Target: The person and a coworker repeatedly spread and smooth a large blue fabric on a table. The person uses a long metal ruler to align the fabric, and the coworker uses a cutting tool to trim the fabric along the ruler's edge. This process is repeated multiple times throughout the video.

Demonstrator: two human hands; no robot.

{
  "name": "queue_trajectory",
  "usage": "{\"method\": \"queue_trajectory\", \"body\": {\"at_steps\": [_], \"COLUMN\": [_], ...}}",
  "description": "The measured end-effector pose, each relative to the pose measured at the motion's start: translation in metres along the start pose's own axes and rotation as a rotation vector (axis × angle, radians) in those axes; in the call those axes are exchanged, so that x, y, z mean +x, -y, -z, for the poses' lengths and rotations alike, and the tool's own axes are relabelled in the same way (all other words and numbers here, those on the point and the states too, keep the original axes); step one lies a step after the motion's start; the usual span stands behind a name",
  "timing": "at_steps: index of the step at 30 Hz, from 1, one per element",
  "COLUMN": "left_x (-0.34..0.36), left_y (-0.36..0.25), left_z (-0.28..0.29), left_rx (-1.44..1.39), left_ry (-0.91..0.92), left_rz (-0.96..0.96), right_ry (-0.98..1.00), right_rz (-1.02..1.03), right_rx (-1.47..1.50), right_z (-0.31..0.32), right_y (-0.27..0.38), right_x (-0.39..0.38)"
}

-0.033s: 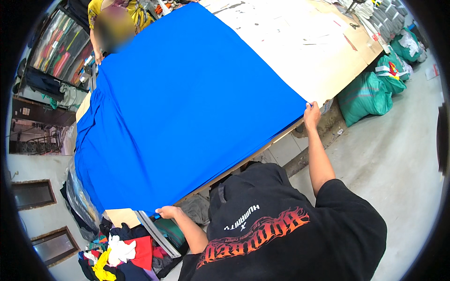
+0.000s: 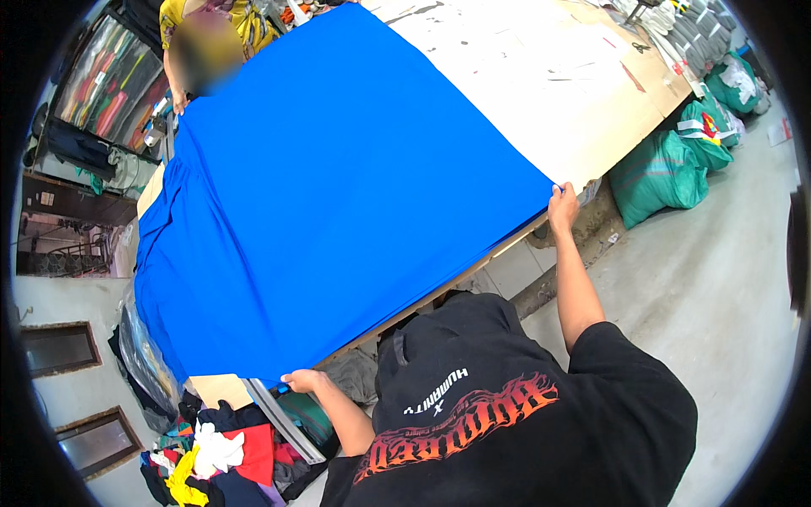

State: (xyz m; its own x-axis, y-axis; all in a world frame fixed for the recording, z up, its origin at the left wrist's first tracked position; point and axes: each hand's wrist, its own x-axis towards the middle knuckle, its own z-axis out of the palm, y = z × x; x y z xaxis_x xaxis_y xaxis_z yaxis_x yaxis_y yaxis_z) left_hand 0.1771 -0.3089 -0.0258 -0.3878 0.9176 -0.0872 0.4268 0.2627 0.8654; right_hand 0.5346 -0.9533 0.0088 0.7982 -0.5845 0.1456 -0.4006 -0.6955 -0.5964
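Blue fabric [image 2: 338, 177] spreads away from my fingers across the cutting table [image 2: 583, 127], my left hand [image 2: 302, 381] pinching its near-left corner and my right hand [image 2: 563, 205] gripping the near-right corner, long edge between them.

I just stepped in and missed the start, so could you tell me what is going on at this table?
A person is spreading a large blue fabric sheet over a long cutting table. Their left hand grips the near corner of the sheet at the table edge, and their right hand holds the other near corner. A second person stands at the far end of the cloth.
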Motion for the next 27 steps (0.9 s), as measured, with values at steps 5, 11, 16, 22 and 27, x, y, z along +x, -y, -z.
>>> {"method": "queue_trajectory", "body": {"at_steps": [5,11,16,22,27], "left_x": [0.001,0.003,-0.008,-0.005,0.002], "left_y": [-0.004,0.000,-0.012,-0.011,-0.007], "left_z": [-0.004,0.003,0.012,0.013,0.012], "left_rx": [0.035,0.060,0.170,0.219,0.235], "left_ry": [-0.021,0.047,0.098,0.097,0.084], "left_rz": [0.042,0.012,0.068,0.087,0.091], "right_ry": [-0.046,0.038,0.083,0.112,0.114], "right_rz": [0.033,-0.027,0.000,-0.007,-0.033], "right_rx": [-0.062,-0.180,-0.226,-0.233,-0.257], "right_z": [0.003,0.003,0.001,-0.005,-0.006], "right_y": [0.000,0.004,-0.002,-0.005,-0.004], "right_x": [0.005,-0.001,-0.001,0.002,0.000]}}
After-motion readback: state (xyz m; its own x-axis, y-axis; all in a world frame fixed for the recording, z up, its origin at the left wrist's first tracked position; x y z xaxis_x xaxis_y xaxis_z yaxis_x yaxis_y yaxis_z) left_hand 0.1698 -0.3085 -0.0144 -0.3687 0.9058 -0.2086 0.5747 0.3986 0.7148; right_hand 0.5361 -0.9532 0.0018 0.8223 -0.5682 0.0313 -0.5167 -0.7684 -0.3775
